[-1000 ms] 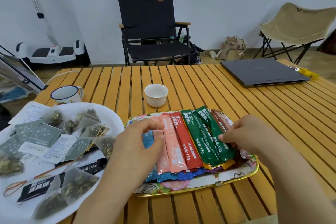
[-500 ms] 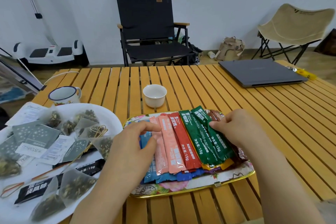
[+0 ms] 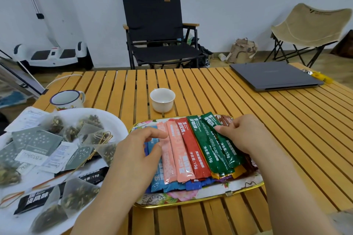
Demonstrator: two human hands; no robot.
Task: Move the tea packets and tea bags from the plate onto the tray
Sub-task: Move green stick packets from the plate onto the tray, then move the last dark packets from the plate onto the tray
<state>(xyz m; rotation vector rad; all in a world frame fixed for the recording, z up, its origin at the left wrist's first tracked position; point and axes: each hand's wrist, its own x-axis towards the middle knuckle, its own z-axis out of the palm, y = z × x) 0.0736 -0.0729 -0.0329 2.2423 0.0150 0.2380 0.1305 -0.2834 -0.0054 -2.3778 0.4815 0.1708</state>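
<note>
Stick packets (image 3: 193, 149) lie fanned across the tray (image 3: 246, 183), with both hands on them: the left hand (image 3: 137, 156) has loosely spread fingers on the pink ones, and the right hand (image 3: 242, 135) presses curled fingertips on a green one. Left of the tray, the plate (image 3: 114, 120) holds many tea bags (image 3: 76, 194) and a few black packets (image 3: 34, 198), so I judge the job about half done.

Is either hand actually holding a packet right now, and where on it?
Neither lifts one. Left hand rests on the blue packets; right hand touches the green packet's upper half.
</note>
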